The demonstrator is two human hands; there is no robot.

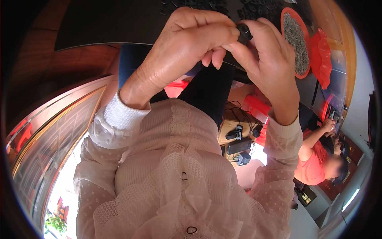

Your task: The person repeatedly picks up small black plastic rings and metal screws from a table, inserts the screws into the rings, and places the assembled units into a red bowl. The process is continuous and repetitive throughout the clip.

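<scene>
My left hand [191, 40] and my right hand [268, 55] meet above the dark table near its front edge. Between their fingertips is a small, rounded black part [243, 34], mostly covered by the fingers. The left thumb and forefinger press on its left side. On the other side, my right thumb and bent forefinger pinch it. Just right of my right hand stands an orange-red tray [307, 51] filled with small grey metal pieces [295, 38]. Loose black parts [199, 4] lie on the table beyond my hands.
A red wavy-edged dish [322, 57] sits right of the tray. Below the table, a cardboard box [226, 137] carries cables, a black phone-like device [239, 146] and adapters. At the right, another person in a red top [312, 169] works with their hands at a surface.
</scene>
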